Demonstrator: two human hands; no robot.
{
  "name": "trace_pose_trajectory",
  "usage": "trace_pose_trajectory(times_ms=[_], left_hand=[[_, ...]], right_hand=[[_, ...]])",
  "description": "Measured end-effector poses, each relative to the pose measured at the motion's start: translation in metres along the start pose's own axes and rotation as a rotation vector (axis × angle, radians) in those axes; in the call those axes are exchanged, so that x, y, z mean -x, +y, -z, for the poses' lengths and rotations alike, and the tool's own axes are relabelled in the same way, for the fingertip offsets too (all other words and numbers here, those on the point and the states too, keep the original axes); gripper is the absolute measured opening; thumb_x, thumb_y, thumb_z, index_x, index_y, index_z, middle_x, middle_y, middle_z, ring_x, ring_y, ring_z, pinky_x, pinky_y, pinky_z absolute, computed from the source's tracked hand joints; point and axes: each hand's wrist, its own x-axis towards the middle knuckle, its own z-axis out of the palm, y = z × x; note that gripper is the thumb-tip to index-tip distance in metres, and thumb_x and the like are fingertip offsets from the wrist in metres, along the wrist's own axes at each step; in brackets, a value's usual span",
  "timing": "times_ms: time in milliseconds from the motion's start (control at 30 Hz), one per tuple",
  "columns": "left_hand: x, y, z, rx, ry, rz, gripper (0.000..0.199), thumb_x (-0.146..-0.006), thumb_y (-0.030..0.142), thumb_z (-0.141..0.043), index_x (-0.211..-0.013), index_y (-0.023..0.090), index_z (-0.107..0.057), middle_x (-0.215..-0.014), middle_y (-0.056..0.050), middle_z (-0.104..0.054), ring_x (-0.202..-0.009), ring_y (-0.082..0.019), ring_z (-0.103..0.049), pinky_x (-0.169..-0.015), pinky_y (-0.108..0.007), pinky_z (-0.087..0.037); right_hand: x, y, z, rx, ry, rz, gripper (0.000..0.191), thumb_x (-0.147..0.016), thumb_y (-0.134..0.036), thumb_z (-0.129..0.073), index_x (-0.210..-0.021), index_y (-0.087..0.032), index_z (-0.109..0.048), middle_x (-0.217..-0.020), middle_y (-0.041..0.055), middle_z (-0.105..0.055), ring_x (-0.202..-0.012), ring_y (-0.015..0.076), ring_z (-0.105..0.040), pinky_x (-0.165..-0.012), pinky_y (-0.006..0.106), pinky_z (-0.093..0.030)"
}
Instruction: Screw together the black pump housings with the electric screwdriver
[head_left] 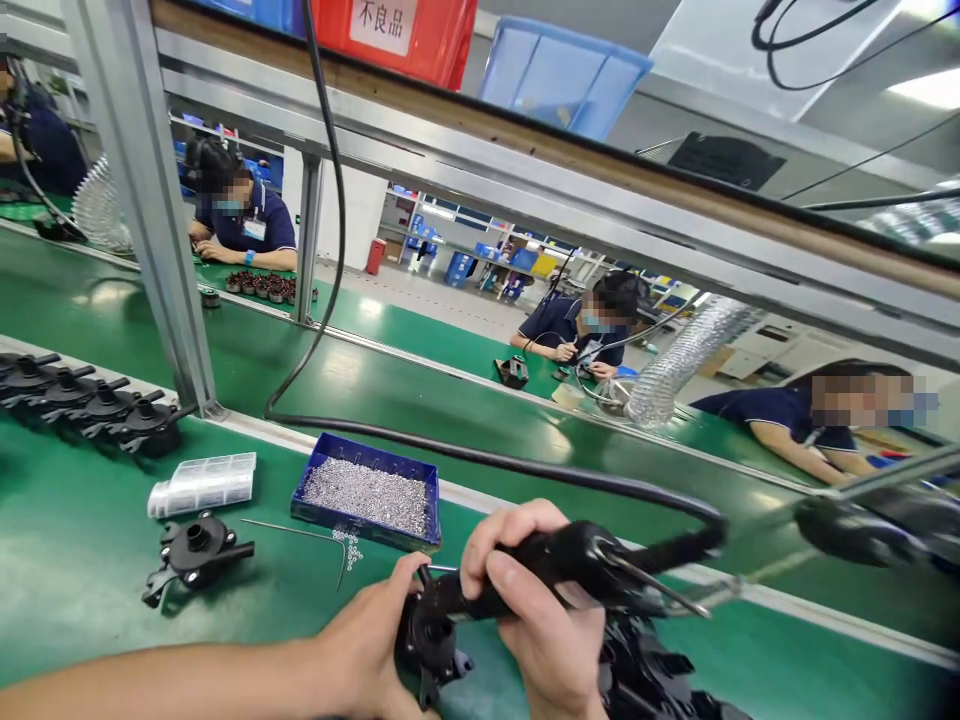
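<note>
My right hand is wrapped round a black corded power screwdriver, which lies tilted with its front end over a black pump-like part. My left hand grips that part from the left, its fingers against the housing. The screwdriver's tip is too hidden to tell what it touches. Just beyond my hands, a blue tray holds a heap of small metal pieces, with several small rings lying beside it. A similar black part rests on the green mat at the left, near a thin bent metal rod.
Several black parts line the left edge; more lie right of my right hand. A clear plastic piece is beside the tray. A black cable crosses behind. Metal posts and people at the opposite bench are beyond.
</note>
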Motion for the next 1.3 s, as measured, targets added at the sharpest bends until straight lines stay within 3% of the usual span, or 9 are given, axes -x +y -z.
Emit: trace_pose_trajectory(times_ms=[200,367,533,667,867,1000,1133,1300], left_hand=[[-0.002,-0.005,0.003,0.019,0.007,-0.057,0.13,-0.049,0.046,-0.097,-0.159,0.031,-0.03,-0.143,-0.008,-0.066,-0.126,-0.038,-0.065,-0.111,-0.046,-0.053],[-0.007,-0.011,0.0,0.064,0.0,-0.155,0.116,-0.05,0.043,-0.096,-0.149,0.03,-0.036,-0.135,-0.006,-0.066,-0.115,-0.033,-0.065,-0.102,-0.043,-0.053],[-0.009,-0.014,-0.005,0.041,0.035,-0.06,0.106,-0.037,0.028,-0.092,-0.131,0.03,-0.042,-0.119,0.004,-0.061,-0.102,-0.025,-0.058,-0.086,-0.033,-0.051],[-0.01,-0.018,-0.01,0.081,0.027,-0.052,0.111,-0.033,0.026,-0.092,-0.13,0.03,-0.038,-0.113,0.006,-0.057,-0.097,-0.022,-0.054,-0.079,-0.029,-0.047],[-0.011,-0.017,-0.006,0.116,-0.004,-0.102,0.119,-0.036,0.028,-0.094,-0.139,0.031,-0.034,-0.132,-0.001,-0.059,-0.118,-0.034,-0.058,-0.103,-0.043,-0.05],[-0.016,-0.029,-0.005,0.11,-0.043,-0.122,0.121,-0.041,0.034,-0.096,-0.144,0.031,-0.032,-0.131,-0.003,-0.058,-0.12,-0.036,-0.059,-0.107,-0.047,-0.05],[-0.023,-0.041,-0.008,0.153,-0.023,-0.223,0.119,-0.044,0.042,-0.097,-0.145,0.032,-0.035,-0.134,-0.004,-0.058,-0.12,-0.035,-0.06,-0.106,-0.046,-0.049],[-0.022,-0.038,-0.009,0.178,-0.004,-0.246,0.119,-0.041,0.042,-0.098,-0.144,0.031,-0.04,-0.138,-0.004,-0.059,-0.121,-0.037,-0.06,-0.104,-0.045,-0.05]], right_hand=[[-0.008,0.013,-0.001,0.005,0.007,0.012,0.014,-0.103,-0.025,-0.079,-0.103,-0.025,-0.065,-0.081,-0.0013,-0.072,-0.063,0.0163,-0.069,-0.061,0.028,-0.059],[-0.009,0.01,-0.007,0.039,-0.039,-0.093,0.018,-0.102,-0.031,-0.08,-0.1,-0.024,-0.064,-0.079,-0.0014,-0.069,-0.061,0.0151,-0.065,-0.06,0.027,-0.055],[-0.006,0.025,-0.012,-0.072,-0.003,-0.083,0.022,-0.094,-0.028,-0.081,-0.09,-0.023,-0.06,-0.073,-0.0054,-0.057,-0.049,0.0096,-0.046,-0.048,0.023,-0.039],[-0.002,0.031,-0.013,-0.071,0.09,-0.075,0.02,-0.088,-0.022,-0.079,-0.089,-0.023,-0.059,-0.073,-0.0053,-0.057,-0.049,0.0093,-0.044,-0.048,0.023,-0.037],[-0.017,0.027,-0.007,-0.037,0.037,-0.073,0.017,-0.092,-0.026,-0.079,-0.093,-0.023,-0.062,-0.066,-0.0044,-0.062,-0.046,0.0121,-0.052,-0.046,0.024,-0.042],[-0.021,0.018,-0.009,0.08,0.026,-0.081,0.022,-0.096,-0.033,-0.085,-0.103,-0.022,-0.068,-0.084,0.0038,-0.077,-0.068,0.0202,-0.071,-0.06,0.031,-0.058],[-0.014,0.011,-0.016,0.021,-0.021,-0.161,0.031,-0.098,-0.04,-0.088,-0.094,-0.024,-0.061,-0.067,-0.0051,-0.063,-0.052,0.0134,-0.059,-0.053,0.026,-0.051],[-0.009,0.01,-0.022,0.036,0.048,-0.148,0.037,-0.099,-0.044,-0.087,-0.092,-0.024,-0.057,-0.07,-0.0056,-0.057,-0.052,0.0101,-0.05,-0.052,0.024,-0.045]])
